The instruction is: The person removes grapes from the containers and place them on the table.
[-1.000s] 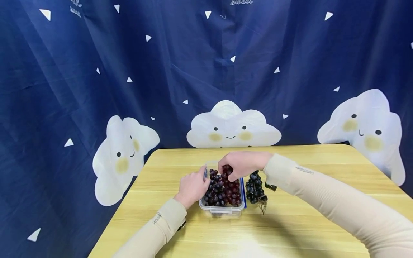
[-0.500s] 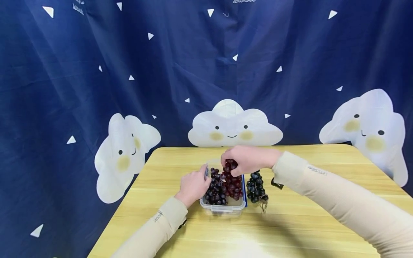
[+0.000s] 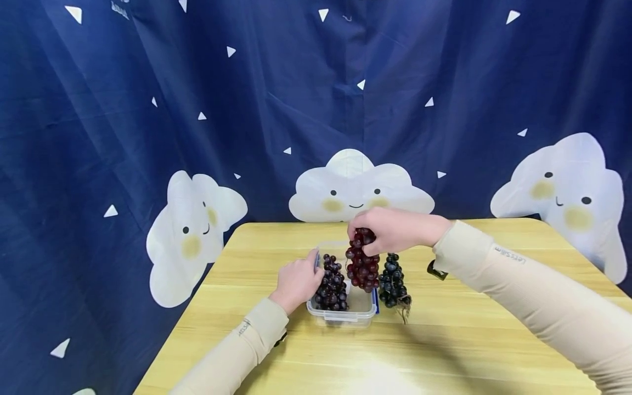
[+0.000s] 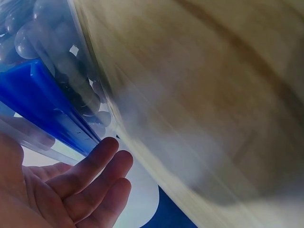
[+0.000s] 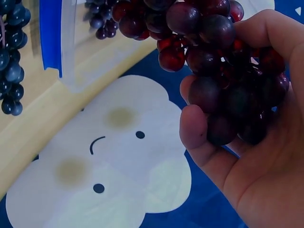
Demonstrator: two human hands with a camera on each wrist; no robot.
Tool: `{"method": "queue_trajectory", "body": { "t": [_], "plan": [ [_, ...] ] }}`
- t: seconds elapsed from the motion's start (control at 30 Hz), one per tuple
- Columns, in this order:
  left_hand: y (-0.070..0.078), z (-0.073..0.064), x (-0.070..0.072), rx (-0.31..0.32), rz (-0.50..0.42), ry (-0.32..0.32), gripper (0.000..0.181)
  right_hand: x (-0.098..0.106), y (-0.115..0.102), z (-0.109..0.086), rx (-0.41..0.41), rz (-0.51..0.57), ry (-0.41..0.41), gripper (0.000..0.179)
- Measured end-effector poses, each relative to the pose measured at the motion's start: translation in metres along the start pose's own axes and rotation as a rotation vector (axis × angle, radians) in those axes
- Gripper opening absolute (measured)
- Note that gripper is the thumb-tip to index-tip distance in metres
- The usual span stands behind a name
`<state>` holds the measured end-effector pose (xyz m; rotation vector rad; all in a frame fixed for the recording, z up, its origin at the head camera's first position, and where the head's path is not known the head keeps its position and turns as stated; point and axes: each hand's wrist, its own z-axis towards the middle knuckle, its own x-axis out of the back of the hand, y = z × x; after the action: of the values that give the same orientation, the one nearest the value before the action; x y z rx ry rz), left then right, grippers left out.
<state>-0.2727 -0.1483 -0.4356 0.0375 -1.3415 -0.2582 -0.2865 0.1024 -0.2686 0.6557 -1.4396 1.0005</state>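
In the head view my right hand [image 3: 387, 229] holds a bunch of dark red grapes [image 3: 363, 270], hanging over the right half of a clear plastic food container [image 3: 343, 316]. The right wrist view shows fingers and thumb curled round the upper grapes. A purple-black bunch of grapes [image 3: 332, 291] lies in the container's left half. My left hand [image 3: 298, 282] grips the container's left side. In the left wrist view its fingers [image 4: 97, 164] lie beside a blue locking flap [image 4: 47, 102], with the thumb partly visible through the clear plastic.
A blue-black bunch of grapes [image 3: 393, 282] with dry stems lies on the wooden table [image 3: 444, 340], right of the container. A blue flap [image 3: 375, 302] stands along the container's right side. A navy curtain [image 3: 266, 109] with white clouds hangs behind the table.
My right hand has lifted the red bunch up and to the right, baring the container's right floor. The left hand stays at the container's left side.
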Motion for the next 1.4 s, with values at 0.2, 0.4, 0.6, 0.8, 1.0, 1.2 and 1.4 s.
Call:
{"method": "queue_trajectory", "body": {
  "t": [0.2, 0.4, 0.6, 0.8, 1.0, 1.2, 1.4],
  "plan": [
    [0.0, 0.001, 0.002, 0.006, -0.02, -0.017, 0.057, 0.007, 0.003, -0.009, -0.011, -0.019, 0.036, 0.025],
    [0.001, 0.0, 0.002, 0.02, -0.013, -0.033, 0.057, 0.013, 0.006, -0.022, -0.079, -0.023, 0.034, 0.025],
    [0.0, 0.0, 0.002, 0.032, -0.01, -0.036, 0.057, 0.016, 0.012, -0.037, -0.12, -0.035, 0.043, 0.024],
    [-0.002, -0.001, 0.002, 0.025, -0.013, -0.034, 0.058, 0.015, 0.021, -0.054, -0.139, -0.054, 0.057, 0.023],
    [-0.002, 0.001, 0.002, 0.002, -0.01, -0.018, 0.058, 0.011, 0.03, -0.07, -0.189, -0.048, 0.055, 0.024],
    [-0.002, 0.0, 0.002, 0.009, -0.01, -0.025, 0.059, 0.007, 0.036, -0.083, -0.22, -0.036, 0.059, 0.025],
    [-0.003, 0.001, 0.002, 0.014, -0.005, -0.025, 0.058, 0.001, 0.04, -0.095, -0.251, -0.045, 0.055, 0.027]
  ]
}}
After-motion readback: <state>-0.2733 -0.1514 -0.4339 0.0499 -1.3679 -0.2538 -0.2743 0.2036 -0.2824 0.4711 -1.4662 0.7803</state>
